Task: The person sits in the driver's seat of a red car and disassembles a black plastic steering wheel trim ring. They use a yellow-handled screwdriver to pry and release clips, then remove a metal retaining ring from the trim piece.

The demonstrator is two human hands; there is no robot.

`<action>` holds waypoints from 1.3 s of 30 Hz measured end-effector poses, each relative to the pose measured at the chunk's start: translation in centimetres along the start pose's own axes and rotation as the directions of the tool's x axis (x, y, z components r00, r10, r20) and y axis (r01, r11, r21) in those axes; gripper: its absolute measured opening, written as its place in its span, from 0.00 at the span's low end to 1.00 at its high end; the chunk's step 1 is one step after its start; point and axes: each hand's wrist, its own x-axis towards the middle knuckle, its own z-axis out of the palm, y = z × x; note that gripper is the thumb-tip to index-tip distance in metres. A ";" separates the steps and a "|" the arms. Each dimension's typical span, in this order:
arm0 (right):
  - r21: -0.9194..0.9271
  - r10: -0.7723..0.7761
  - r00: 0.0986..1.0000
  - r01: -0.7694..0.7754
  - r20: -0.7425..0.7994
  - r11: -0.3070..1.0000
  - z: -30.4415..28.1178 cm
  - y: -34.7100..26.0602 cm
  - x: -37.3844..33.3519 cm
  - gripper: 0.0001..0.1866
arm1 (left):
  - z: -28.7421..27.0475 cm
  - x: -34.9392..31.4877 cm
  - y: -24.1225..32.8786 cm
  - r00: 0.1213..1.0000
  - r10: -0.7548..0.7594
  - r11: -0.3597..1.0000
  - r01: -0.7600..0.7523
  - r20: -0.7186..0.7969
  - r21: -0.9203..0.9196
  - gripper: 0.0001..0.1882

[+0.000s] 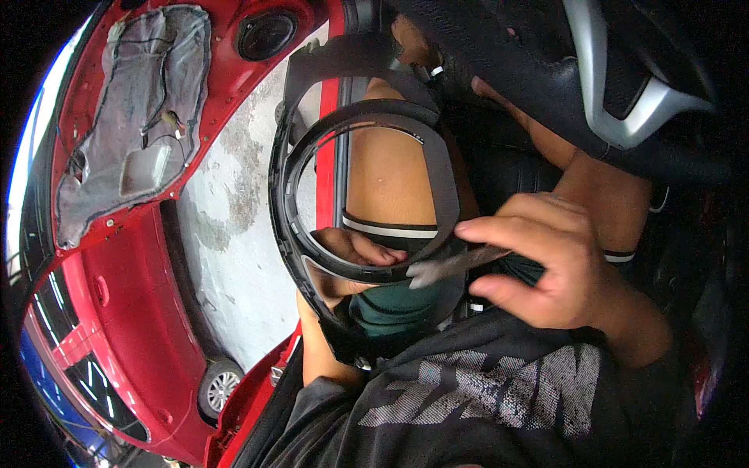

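Observation:
A black plastic frame (451, 168) with a large round opening lies over my lap, and my bare knee and dark green shorts (394, 310) show through it. My left hand (355, 248) comes from beneath and curls its fingers over the lower inner rim of the frame. To the right of the opening, my right hand (546, 253) pinches a slim flat tool (452, 267) between thumb and fingers. Its pale tip reaches the frame's lower right rim; motion blur hides its exact kind, and whether it touches.
A steering wheel (605, 117) with silver spokes fills the upper right. On the left, an open red car door (199, 148) shows its bare inner side, grey lining (129, 93) and round speaker (265, 35). Beyond the pale floor (234, 210) stands a red car (129, 312).

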 end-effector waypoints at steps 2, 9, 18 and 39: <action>-0.053 0.075 0.997 -0.073 0.034 0.996 -1.2 -0.4 -0.8 0.22 | -1.1 0.5 -0.3 0.993 0.044 0.997 -0.036 0.106 -0.074 0.08; -0.335 0.039 0.995 -0.005 0.096 0.942 -0.8 -2.1 -1.4 0.20 | -2.9 1.7 -1.7 0.936 0.168 0.967 -0.095 0.310 -0.235 0.09; -0.577 -0.175 0.946 0.307 0.274 0.757 -1.3 -4.9 1.2 0.12 | -2.1 0.7 0.6 0.978 -0.029 0.994 0.050 0.205 -0.097 0.18; -0.654 -0.217 0.842 0.525 0.495 0.545 -1.0 -8.3 3.0 0.06 | -0.7 0.9 0.4 0.975 0.026 1.000 -0.029 0.219 0.010 0.17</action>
